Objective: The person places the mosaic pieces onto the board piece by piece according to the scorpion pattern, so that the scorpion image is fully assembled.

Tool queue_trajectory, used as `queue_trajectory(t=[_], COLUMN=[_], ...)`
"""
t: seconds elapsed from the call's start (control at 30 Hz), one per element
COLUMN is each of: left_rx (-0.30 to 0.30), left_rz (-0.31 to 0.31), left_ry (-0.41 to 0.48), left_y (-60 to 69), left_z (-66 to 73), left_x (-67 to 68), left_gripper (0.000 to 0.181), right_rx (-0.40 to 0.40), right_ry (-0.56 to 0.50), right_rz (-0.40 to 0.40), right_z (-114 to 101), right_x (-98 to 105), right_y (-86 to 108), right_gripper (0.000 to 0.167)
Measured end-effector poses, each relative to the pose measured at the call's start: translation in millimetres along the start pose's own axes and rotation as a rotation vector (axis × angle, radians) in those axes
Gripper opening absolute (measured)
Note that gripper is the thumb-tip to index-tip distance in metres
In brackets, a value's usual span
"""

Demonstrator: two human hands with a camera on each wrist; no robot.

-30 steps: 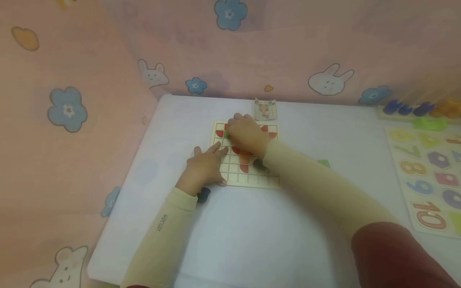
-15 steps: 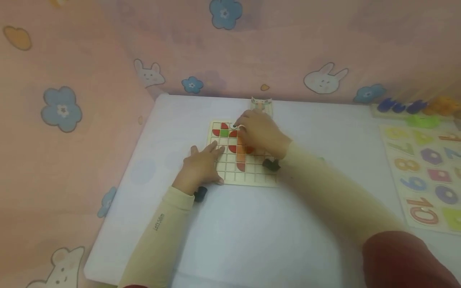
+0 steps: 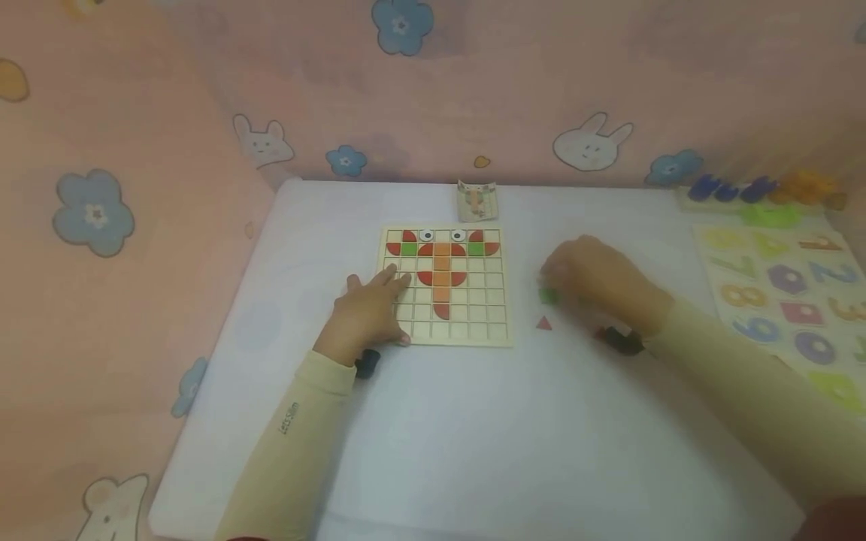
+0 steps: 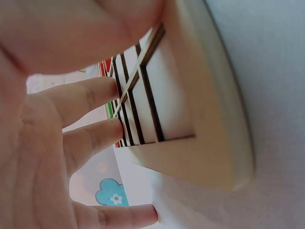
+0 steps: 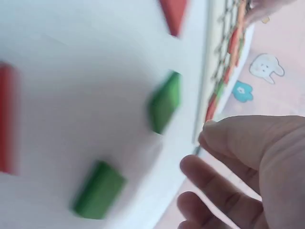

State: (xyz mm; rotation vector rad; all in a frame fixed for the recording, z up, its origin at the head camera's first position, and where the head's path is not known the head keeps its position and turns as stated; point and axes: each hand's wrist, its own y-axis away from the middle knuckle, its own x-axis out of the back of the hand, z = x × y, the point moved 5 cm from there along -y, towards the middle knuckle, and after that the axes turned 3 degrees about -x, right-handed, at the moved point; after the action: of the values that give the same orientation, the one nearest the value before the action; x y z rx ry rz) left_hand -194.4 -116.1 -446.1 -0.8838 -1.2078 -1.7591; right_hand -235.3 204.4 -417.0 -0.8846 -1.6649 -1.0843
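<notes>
My left hand (image 3: 365, 312) rests with spread fingers on the left edge of a wooden grid board (image 3: 497, 330). In the left wrist view, its fingertips (image 4: 112, 129) touch the board's side and corner. Set in the grid are red quarter-round tiles, orange tiles (image 3: 442, 278), green squares (image 3: 476, 249) and two round eye tiles (image 3: 427, 236). My right hand (image 3: 595, 274) hovers over the table right of the board, fingers loosely bent, with nothing visible in them. Near it lie a green tile (image 5: 166, 102), another green tile (image 5: 99, 191) and a red triangle (image 3: 544, 324).
A small picture card (image 3: 476, 201) stands behind the board. On the right lies a number-and-shape puzzle board (image 3: 737, 346), with a stand of blue and orange pieces (image 3: 758, 189) behind it. A patterned pink wall (image 3: 487, 98) borders the table.
My right hand has left the board and swung right over the loose tiles. Both eye tiles now show in the grid's top row. My left hand stays at the board's edge.
</notes>
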Motion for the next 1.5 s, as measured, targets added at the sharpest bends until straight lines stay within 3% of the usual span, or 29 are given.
queue_trajectory(t=[0.1,0.2,0.27,0.53,0.63,0.67,0.77,0.87,0.97,1.13,1.33,1.5], left_rx=[0.005,0.013,0.016,0.017,0.016,0.016,0.012,0.015,0.018,0.002,-0.009,-0.009], left_rz=[0.003,0.005,0.007,0.012,0.007,0.008,0.008,0.010,0.010,0.009,0.011,0.010], left_ry=[0.000,0.003,0.005,0.001,-0.009,-0.013,-0.025,-0.025,-0.019,-0.016,-0.025,-0.027], left_y=[-0.1,0.0,-0.2,-2.5,-2.8,-2.8,-2.6,-2.6,-3.3,-5.1,-5.4,-4.5], left_z=[-2.2,-4.1,-5.6,-6.3,-5.7,-5.4,-4.7,-4.5,-4.9,-3.5,-1.6,-1.7], left_x=[0.9,1.4,1.4,-0.6,-1.4,-1.3,-0.2,1.3,1.9,1.8,-0.6,-1.6], left_gripper=[0.113,0.113,0.113,0.112,0.113,0.113,0.112,0.112,0.111,0.110,0.112,0.111], right_rx=[0.055,0.001,-0.016,0.051,0.132,0.157,0.189,0.173,0.212,0.381,0.496,0.489], right_ry=[0.012,-0.121,-0.150,-0.056,0.059,0.048,0.003,-0.125,-0.094,0.002,0.117,0.168], right_rz=[0.011,0.019,0.016,0.036,0.040,0.059,0.112,0.143,0.109,0.139,0.246,0.195], right_z=[5.0,8.9,9.2,7.2,0.4,-2.2,-17.8,-44.5,-82.0,-130.6,-151.9,-153.9], right_x=[-10.2,-15.5,-18.2,-22.3,-16.5,-12.9,1.0,12.0,13.7,9.1,1.7,-9.1], right_y=[13.7,21.3,23.4,18.9,14.9,12.9,0.5,-22.5,-50.3,-81.8,-94.1,-92.0], right_gripper=[0.034,0.025,0.019,0.012,0.015,0.015,0.015,0.013,0.016,0.011,0.014,0.011])
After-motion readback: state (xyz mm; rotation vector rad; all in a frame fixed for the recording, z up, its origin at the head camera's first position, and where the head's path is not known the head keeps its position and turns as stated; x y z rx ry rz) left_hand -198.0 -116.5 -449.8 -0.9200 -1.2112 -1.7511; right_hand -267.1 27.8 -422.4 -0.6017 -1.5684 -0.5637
